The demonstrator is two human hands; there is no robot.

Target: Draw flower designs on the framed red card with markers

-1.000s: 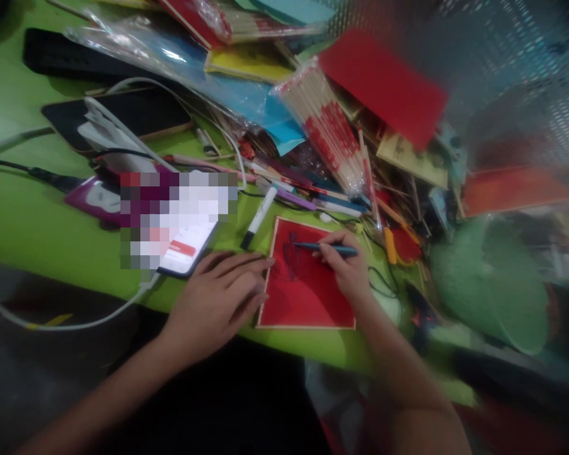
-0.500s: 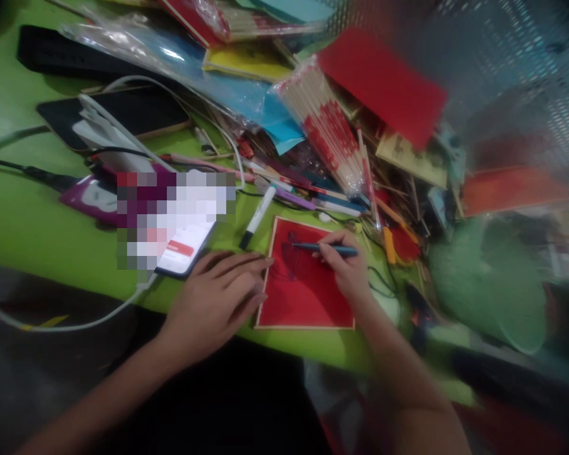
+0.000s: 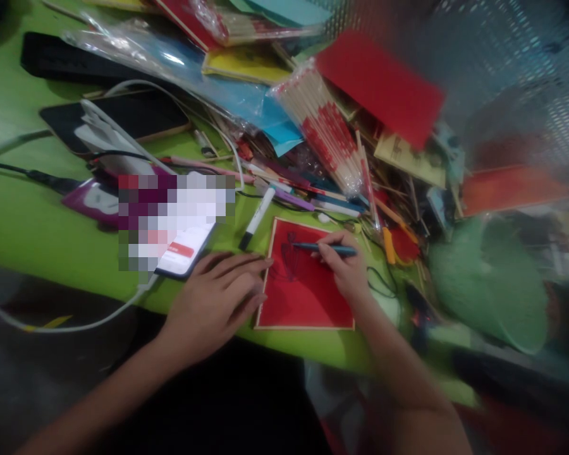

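Note:
A red card point(image 3: 313, 297) with a pale edge lies on the green table before me. Dark drawn lines point(image 3: 290, 256) mark its upper left part. In my right hand point(image 3: 344, 262) is a dark blue pen point(image 3: 332, 248), its tip at these lines. My left hand point(image 3: 225, 291) rests with fingers stretched out, fingertips on the card's left edge. Above the card lies a white marker with a black cap point(image 3: 258, 215). Left of it, close to my left hand, a lit phone point(image 3: 183, 249) is partly blurred by pixelation.
A dark tablet-like device point(image 3: 142, 117), white cables and a purple plug block point(image 3: 95, 201) lie on the left. Behind the card are several pens, a plastic-wrapped bundle of sticks point(image 3: 329, 126) and a red sheet point(image 3: 384, 85). A green basket point(image 3: 488, 284) stands at the right.
Hardly anything differs. Both hands, the pen and the card keep their places; the view has shifted very slightly.

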